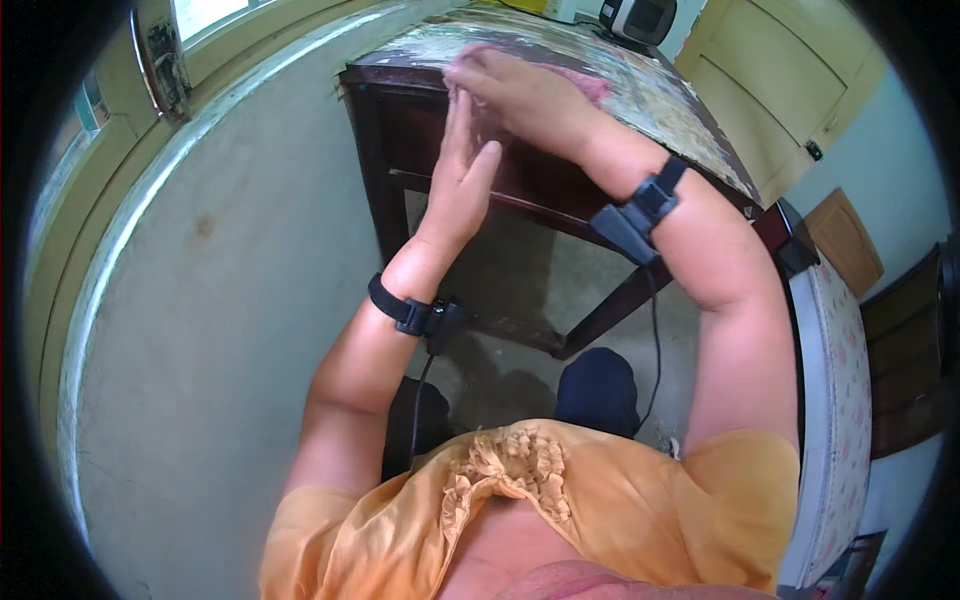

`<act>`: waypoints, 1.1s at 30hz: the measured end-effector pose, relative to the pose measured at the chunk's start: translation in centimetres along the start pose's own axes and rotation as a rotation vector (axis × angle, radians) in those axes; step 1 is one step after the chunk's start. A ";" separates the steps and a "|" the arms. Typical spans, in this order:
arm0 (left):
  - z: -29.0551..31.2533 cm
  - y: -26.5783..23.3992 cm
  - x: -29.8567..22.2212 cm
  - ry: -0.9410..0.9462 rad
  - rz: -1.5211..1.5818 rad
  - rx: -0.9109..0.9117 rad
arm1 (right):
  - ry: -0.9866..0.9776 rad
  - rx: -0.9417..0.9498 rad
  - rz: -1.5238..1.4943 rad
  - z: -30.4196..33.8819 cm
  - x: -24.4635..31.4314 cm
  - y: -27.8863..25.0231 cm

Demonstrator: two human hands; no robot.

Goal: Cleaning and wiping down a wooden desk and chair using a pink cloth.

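Note:
A pink cloth [590, 87] lies bunched at the near left corner of a dark wooden table [640, 105], whose top is worn and patchy. My right hand [525, 100] is closed on the cloth at the table's front edge, and part of it shows past the fingertips. Just below and left of it, my left hand [462, 190] is raised in front of the table with fingers stretched upward and thumb apart. Its fingertips come close to the right hand; whether they touch the cloth I cannot tell. Each forearm wears a black strap with a small device and a cable.
A black and grey boxy device [640, 18] stands at the table's far end. The wall [200, 260] and a window [170, 60] close off the left side. To the right are a yellowish door [790, 80] and a floral mattress [840, 400]. Table legs [605, 315] rise near my knees.

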State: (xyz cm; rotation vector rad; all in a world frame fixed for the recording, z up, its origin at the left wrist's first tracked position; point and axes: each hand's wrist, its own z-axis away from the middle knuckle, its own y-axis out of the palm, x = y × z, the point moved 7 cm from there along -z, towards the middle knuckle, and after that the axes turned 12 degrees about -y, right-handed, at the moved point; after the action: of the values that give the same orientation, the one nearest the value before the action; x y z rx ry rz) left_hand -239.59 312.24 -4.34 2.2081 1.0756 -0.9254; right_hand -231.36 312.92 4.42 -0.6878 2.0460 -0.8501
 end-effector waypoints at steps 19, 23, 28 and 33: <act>4.3 -8.6 5.0 -0.225 -0.117 -0.447 | -0.365 -0.073 0.465 -10.4 3.5 7.6; 3.7 -9.3 4.7 -0.167 -0.004 -0.458 | -0.502 -0.041 0.250 -8.3 4.1 11.5; 5.2 -9.7 11.6 -0.253 0.417 -0.478 | -0.418 0.064 0.230 -10.4 4.5 13.9; 4.1 -9.5 12.8 -0.181 0.686 -0.462 | -0.408 0.038 0.242 -7.4 5.1 17.7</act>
State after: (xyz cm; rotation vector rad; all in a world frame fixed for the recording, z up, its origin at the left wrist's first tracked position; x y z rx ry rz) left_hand -243.00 320.71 -18.03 1.8504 0.3402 -0.4909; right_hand -243.21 322.82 -8.04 -0.5281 1.6977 -0.5550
